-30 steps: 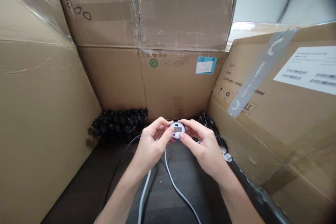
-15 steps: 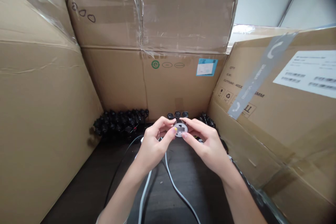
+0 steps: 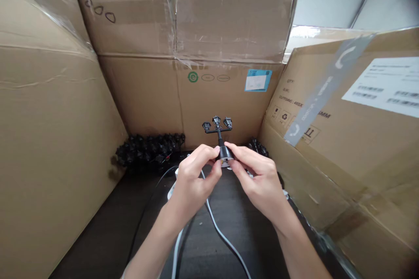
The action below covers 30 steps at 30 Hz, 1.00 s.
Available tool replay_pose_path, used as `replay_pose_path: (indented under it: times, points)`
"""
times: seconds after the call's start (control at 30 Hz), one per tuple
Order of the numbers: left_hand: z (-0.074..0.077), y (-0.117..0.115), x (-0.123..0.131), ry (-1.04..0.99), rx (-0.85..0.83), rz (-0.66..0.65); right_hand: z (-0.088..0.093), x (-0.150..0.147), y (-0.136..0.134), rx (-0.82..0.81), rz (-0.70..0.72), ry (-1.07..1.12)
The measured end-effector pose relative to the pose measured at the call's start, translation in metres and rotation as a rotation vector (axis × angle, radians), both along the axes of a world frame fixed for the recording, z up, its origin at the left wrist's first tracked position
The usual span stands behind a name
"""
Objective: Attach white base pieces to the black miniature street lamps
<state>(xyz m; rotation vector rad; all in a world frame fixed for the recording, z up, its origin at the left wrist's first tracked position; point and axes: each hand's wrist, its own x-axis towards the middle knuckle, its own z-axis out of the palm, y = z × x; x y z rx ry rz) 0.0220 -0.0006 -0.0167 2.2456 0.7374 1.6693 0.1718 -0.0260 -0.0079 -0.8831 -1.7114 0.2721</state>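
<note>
A miniature black street lamp [image 3: 220,136] with three lantern heads is held over the dark tabletop. Its heads point up and away from me, and its round base, with a pale underside, faces partly toward me. My left hand [image 3: 198,172] pinches the left side of the base between thumb and fingers. On the other side, my right hand [image 3: 257,172] grips the base the same way. The fingertips cover the base's edges.
Cardboard boxes wall in the table [image 3: 225,231]: a left box [image 3: 49,139], a back box [image 3: 147,96] and a taped right box [image 3: 327,161]. Black lamp-like pieces [image 3: 150,150] are heaped at the back left. A white cable [image 3: 219,226] and a black cord [image 3: 144,209] cross the tabletop.
The street lamp has tilted up between my hands, so its post and lantern heads now show and its pale underside faces me less. Both hands keep their hold.
</note>
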Motion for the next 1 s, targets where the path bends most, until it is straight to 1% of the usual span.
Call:
replay_pose_path:
  times: [0.07, 0.2, 0.33, 0.43, 0.57, 0.67, 0.77, 0.9, 1.0]
  points:
    - [0.001, -0.001, 0.000, -0.002, 0.072, -0.004, 0.001, 0.001, 0.000, 0.069, 0.010, -0.014]
    - [0.003, -0.001, -0.001, 0.007, 0.196, -0.004, 0.005, 0.007, -0.003, 0.108, 0.033, -0.060]
    - [0.002, -0.001, -0.004, 0.056, 0.330, 0.028, 0.007, 0.009, -0.009, 0.180, -0.012, -0.100]
    - [0.003, -0.006, -0.005, 0.047, 0.425, 0.072, 0.006, 0.003, -0.014, 0.328, -0.086, -0.136]
    - [0.005, -0.017, 0.000, -0.007, 0.530, 0.157, 0.001, -0.008, -0.018, 0.530, -0.173, -0.154]
    - [0.005, -0.023, 0.005, -0.039, 0.565, 0.218, -0.002, -0.013, -0.020, 0.582, -0.177, -0.113]
    - [0.003, -0.024, 0.007, -0.062, 0.577, 0.228, -0.003, -0.015, -0.021, 0.584, -0.182, -0.082]
    - [-0.003, -0.019, 0.005, -0.067, 0.552, 0.196, -0.003, -0.015, -0.020, 0.588, -0.188, -0.061]
    - [-0.007, -0.012, 0.004, -0.094, 0.482, 0.115, -0.006, -0.014, -0.011, 0.581, -0.176, -0.082]
